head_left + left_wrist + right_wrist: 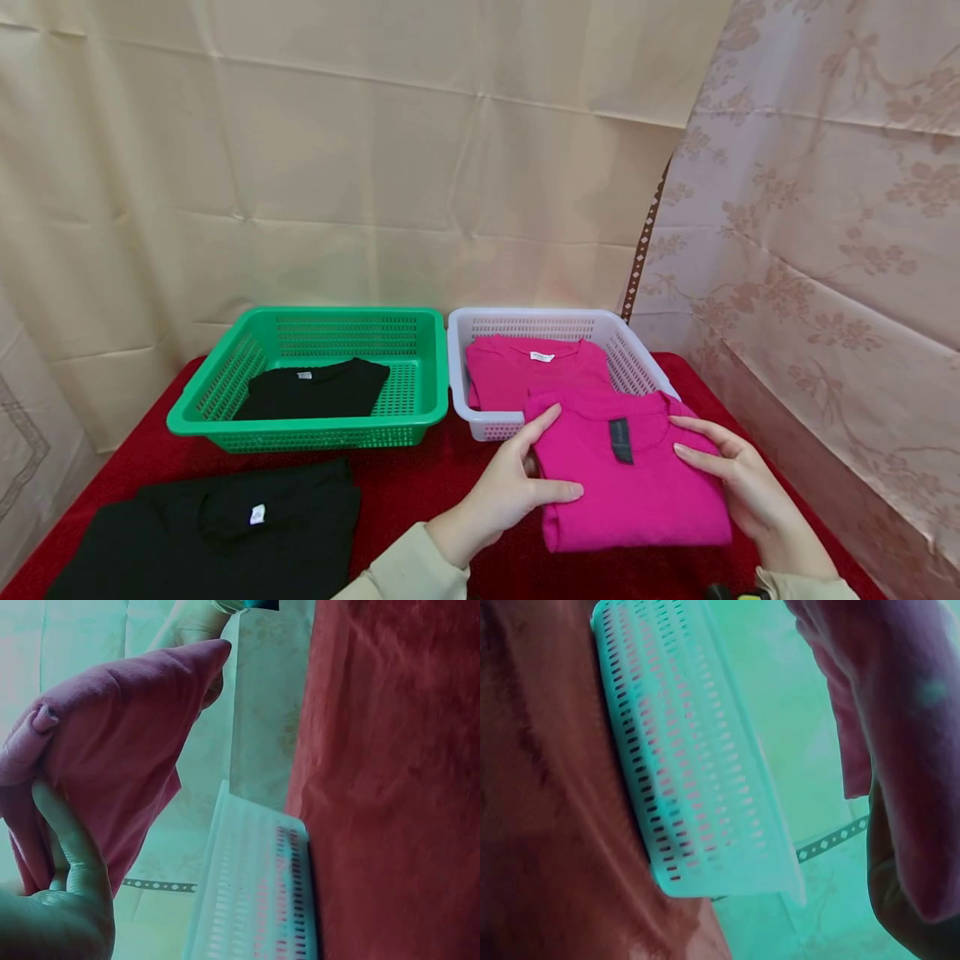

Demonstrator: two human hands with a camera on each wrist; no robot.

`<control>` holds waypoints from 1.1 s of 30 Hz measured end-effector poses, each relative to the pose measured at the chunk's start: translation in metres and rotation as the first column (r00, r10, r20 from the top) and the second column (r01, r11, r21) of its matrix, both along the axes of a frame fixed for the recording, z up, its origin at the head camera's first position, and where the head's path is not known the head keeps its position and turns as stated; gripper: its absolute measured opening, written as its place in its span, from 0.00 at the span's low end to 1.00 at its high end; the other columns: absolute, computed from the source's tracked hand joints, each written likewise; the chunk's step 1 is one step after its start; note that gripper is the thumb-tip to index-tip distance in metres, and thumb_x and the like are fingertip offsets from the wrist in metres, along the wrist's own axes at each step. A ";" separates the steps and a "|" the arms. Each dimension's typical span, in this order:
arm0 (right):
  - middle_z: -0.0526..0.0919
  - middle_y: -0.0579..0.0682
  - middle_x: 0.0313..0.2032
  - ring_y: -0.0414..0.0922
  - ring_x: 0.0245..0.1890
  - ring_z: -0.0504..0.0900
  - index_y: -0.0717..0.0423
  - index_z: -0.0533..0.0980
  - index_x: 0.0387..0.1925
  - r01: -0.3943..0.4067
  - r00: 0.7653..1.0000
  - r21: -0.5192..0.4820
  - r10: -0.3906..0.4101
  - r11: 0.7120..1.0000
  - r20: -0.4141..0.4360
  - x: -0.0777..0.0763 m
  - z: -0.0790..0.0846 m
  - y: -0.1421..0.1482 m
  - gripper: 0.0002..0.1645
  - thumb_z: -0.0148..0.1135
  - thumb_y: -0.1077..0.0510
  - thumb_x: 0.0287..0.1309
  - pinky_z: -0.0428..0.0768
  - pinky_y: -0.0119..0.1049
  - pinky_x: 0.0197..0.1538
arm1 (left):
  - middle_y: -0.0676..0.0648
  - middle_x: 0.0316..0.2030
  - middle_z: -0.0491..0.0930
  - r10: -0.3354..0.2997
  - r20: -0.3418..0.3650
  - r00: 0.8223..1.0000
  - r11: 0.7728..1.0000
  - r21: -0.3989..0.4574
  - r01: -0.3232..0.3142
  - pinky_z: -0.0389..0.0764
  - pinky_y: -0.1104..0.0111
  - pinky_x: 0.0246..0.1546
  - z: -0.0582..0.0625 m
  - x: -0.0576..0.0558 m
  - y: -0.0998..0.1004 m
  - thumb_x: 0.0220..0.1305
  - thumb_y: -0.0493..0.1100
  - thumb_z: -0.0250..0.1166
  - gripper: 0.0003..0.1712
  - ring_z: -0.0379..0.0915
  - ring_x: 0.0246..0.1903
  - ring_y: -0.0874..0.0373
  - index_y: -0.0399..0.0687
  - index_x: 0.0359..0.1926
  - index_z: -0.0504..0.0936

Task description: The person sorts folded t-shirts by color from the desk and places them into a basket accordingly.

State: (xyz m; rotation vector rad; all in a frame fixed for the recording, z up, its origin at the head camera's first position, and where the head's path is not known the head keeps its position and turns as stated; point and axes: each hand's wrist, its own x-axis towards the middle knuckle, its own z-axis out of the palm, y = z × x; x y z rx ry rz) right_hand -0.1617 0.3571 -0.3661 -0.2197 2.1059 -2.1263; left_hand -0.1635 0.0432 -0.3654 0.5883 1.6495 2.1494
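A folded bright pink shirt (637,508) with a dark neck label is held up in front of the white basket (491,423). My left hand (510,483) grips its left side, thumb on top. On the right side my right hand (738,479) holds the other edge, with some fingers hidden beneath. In the left wrist view the shirt (120,735) is raised off the red cloth, above basket height. Another folded pink shirt (495,379) with a white label lies in the white basket, partly covered by the held one.
Left of the white basket stands a green basket (300,429) with a folded black shirt (315,396) inside. A larger folded black shirt (225,550) lies at the front left on the red tablecloth (405,500). Beige curtains (337,167) hang close behind the baskets.
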 end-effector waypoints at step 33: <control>0.78 0.36 0.54 0.36 0.44 0.85 0.39 0.74 0.65 0.009 0.999 -0.009 -0.009 1.000 -0.045 -0.041 0.050 -0.054 0.27 0.57 0.62 0.69 0.85 0.34 0.43 | 0.38 0.60 0.74 0.109 -0.052 0.993 0.985 -0.129 -0.115 0.86 0.61 0.46 0.036 -0.050 -0.043 0.67 0.38 0.63 0.41 0.80 0.48 0.58 0.58 0.76 0.57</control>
